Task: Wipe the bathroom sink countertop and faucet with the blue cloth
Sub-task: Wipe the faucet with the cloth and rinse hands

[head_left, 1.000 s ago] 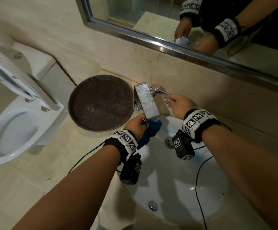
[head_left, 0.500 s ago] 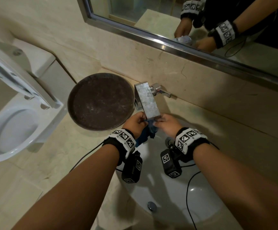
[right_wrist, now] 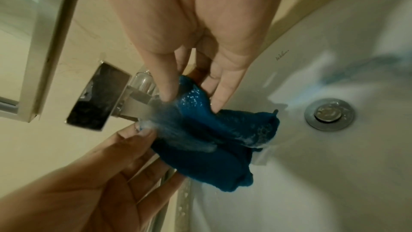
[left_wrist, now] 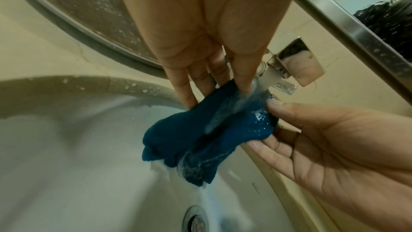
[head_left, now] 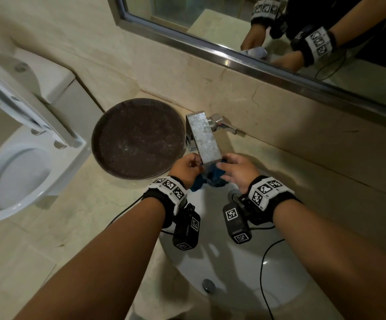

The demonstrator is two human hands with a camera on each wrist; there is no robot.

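Under the faucet (head_left: 204, 137) spout, over the sink (head_left: 233, 269) basin at its 12 o'clock edge, the blue cloth (left_wrist: 207, 130) is bunched in the running water. Left hand (head_left: 185, 168) pinches its 9 o'clock side between thumb and fingers; right hand (head_left: 238, 170) pinches its 3 o'clock side likewise. Recommended procedure: turn the cloth so every fold is soaked, then wring it firmly over the basin before wiping the countertop (head_left: 83, 227), to avoid drips.
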